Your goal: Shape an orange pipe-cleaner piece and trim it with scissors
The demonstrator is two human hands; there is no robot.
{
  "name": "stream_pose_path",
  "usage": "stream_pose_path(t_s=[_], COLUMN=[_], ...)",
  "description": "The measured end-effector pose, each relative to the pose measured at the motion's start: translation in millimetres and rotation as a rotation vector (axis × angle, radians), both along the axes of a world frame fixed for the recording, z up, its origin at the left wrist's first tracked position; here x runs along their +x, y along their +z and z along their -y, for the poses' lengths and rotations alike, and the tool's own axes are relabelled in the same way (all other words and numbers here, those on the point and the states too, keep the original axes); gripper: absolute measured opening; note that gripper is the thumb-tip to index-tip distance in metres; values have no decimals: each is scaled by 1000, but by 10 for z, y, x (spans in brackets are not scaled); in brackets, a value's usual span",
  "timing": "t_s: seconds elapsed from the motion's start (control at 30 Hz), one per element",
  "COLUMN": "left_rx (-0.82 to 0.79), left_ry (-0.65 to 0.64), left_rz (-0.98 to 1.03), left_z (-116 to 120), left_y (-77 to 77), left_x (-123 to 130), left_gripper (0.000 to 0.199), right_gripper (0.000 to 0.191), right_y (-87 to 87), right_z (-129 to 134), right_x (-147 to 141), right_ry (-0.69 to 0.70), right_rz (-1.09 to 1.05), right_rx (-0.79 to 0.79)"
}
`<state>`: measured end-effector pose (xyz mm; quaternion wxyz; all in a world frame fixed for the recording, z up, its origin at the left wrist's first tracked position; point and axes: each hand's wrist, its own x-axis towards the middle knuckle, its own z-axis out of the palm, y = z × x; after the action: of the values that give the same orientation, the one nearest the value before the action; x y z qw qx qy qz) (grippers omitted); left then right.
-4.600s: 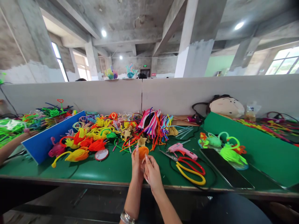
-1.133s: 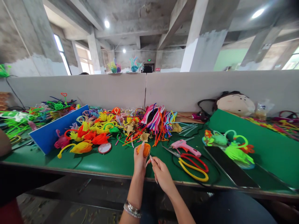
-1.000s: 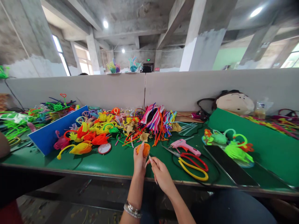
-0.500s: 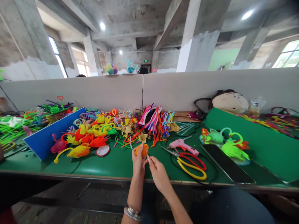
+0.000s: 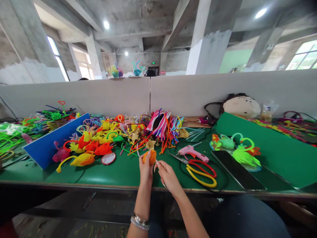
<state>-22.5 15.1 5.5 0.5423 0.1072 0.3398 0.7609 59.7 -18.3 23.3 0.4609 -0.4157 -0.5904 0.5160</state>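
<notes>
Near the table's front edge, my left hand (image 5: 145, 168) is closed around an orange fuzzy bundle (image 5: 153, 157). A tan cup-shaped piece (image 5: 150, 144) shows just above it. My right hand (image 5: 167, 175) is at the bundle's right side, thumb and forefinger pinched together; anything between them is too small to make out. Right of my hands lie a pink glue gun (image 5: 193, 153) and scissors (image 5: 201, 172) with red and yellow handles. Yellow and orange fuzzy swan shapes (image 5: 83, 159) and a round white disc (image 5: 108, 158) rest to the left.
A blue board (image 5: 56, 142) stands at the left and a green board (image 5: 264, 148) at the right. Pipe cleaners (image 5: 163, 127) are heaped at the back. A black phone (image 5: 237, 170) lies beside green swan figures (image 5: 245, 157). A grey partition (image 5: 111, 96) runs behind.
The view has shifted slightly. The orange bundle is turned more upright in my left hand. My right hand's fingers have moved slightly up and right, with the other fingers a little more spread.
</notes>
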Motion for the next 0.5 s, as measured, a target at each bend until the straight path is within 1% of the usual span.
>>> stream_pose_path(t_s=[0.07, 0.13, 0.23, 0.37, 0.5], left_rx=[22, 31, 34, 35, 55], left_ry=[10, 14, 14, 27, 14], left_rz=[3, 1, 5, 9, 2], left_z=[-12, -21, -30, -32, -26], left_y=[-18, -34, -50, -64, -61], left_x=[3, 4, 3, 8, 15], left_gripper=[31, 32, 30, 26, 25], right_gripper=[33, 34, 34, 36, 38], right_y=[0, -8, -38, -116, -180], right_z=[3, 7, 11, 39, 55], right_x=[21, 24, 2, -37, -58], right_ry=[75, 89, 70, 96, 47], right_rz=[-133, -229, -269, -192, -224], right_rx=[-135, -187, -186, -195, -185])
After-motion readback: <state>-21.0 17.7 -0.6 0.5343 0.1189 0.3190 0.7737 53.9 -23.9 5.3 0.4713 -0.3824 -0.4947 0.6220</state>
